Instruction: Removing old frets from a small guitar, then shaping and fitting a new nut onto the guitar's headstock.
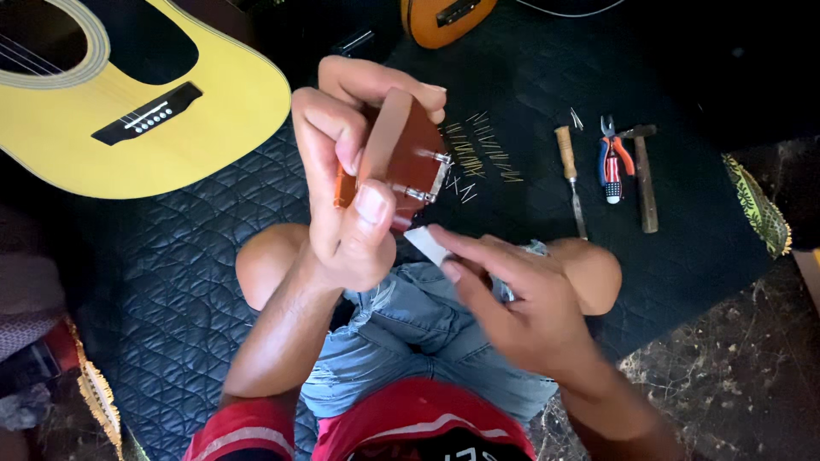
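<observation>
Two hands work over the lap — the left hand (342, 196) grips a reddish-brown wooden neck (401, 154), two frets seated; the right hand (521, 312) pinches a small white block (427, 245) just below. Many frets (478, 154) lie unused.

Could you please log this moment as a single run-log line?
left hand: grips brown wooden guitar neck upright | right hand: holds small white block at its lower end | mat: metal pins, hammer, pliers
</observation>
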